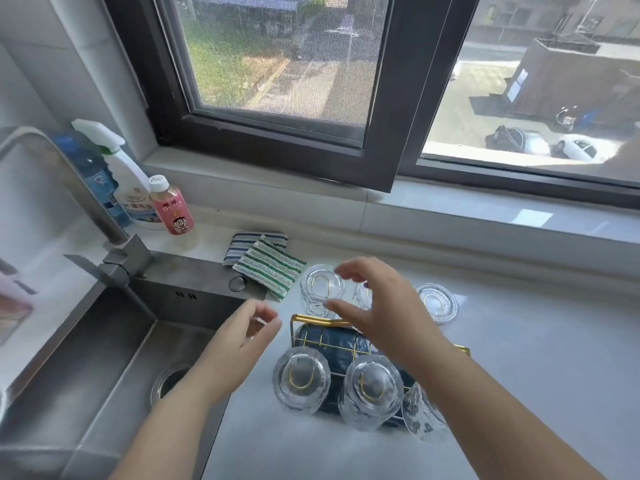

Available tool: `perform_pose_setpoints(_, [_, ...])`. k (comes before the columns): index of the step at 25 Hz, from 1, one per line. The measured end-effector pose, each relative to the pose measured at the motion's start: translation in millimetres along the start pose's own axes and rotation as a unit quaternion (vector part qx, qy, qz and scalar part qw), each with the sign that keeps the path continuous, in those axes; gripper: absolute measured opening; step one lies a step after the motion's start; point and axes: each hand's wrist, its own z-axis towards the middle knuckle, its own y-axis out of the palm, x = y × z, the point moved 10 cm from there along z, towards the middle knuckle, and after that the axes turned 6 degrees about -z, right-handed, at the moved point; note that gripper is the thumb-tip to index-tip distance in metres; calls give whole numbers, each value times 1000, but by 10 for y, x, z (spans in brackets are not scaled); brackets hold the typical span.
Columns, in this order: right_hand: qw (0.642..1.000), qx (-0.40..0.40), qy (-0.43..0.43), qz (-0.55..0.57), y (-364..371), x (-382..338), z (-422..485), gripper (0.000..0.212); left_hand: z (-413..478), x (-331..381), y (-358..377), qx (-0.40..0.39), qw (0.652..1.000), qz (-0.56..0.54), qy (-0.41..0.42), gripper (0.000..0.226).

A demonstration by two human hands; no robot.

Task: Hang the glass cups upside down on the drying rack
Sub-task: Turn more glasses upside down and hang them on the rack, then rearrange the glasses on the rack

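Nearest the camera, three clear glass cups are seen hung upside down on the gold wire drying rack [313, 320]: the near-left glass cup [301, 379], the near-middle glass cup [370, 389] and a near-right glass cup [420, 415] that is partly hidden by the right forearm. A dark blue mat [332, 341] is laid inside the rack. To the left, the stainless steel sink [86, 358] is set into the pale counter [519, 358]. The left hand [242, 336] is held over the sink edge with its fingers loosely curled and apart, nothing gripped. The right hand [377, 306] is spread above the rack's far side, thumb and fingers parted, empty. Beyond it, the far-left glass cup [320, 289] and the far-right glass cup [437, 303] are inverted on gold loops, and a further cup is mostly hidden behind the hand. Two striped scouring pads [266, 261] are lying behind the sink. Farther back, a steel tap [69, 188], a white spray bottle [128, 181] and a pink drink bottle [171, 206] are placed below the dark-framed window [277, 126].
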Motion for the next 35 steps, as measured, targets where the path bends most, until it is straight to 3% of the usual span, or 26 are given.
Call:
perform_pose_setpoints(2, [1000, -6, -26, 10, 47, -124, -252, 38, -264, -78, 119, -71, 997, -2, -21, 46])
perform_pose_setpoints(4, [997, -61, -43, -13, 256, -203, -491, 43, -455, -163, 316, -136, 990, 36, -26, 83])
perform_pose_setpoints(6, [991, -113, -49, -61, 488, -199, -651, 58, -527, -199, 448, -141, 989, 40, -26, 96])
perform_pose_setpoints(9, [979, -151, -33, -130, 727, -106, -694, 79, -503, -180, 461, -80, 997, 11, -6, 80])
perform_pose_setpoints(11, [982, -133, -18, -130, 763, -63, -662, 82, -485, -192, 428, -52, 999, 0, 1, 73])
perform_pose_setpoints(17, [985, -118, 4, -123, 753, 21, -606, 90, -453, -192, 423, -42, 999, 3, 12, 71])
perform_pose_setpoints(30, [986, -131, 3, -102, 781, 29, -597, 89, -473, -204, 424, -51, 999, 9, -7, 76])
perform_pose_setpoints(35, [986, -146, 20, -80, 494, 252, -770, 92, -555, -62, 431, -67, 994, 86, -1, 101])
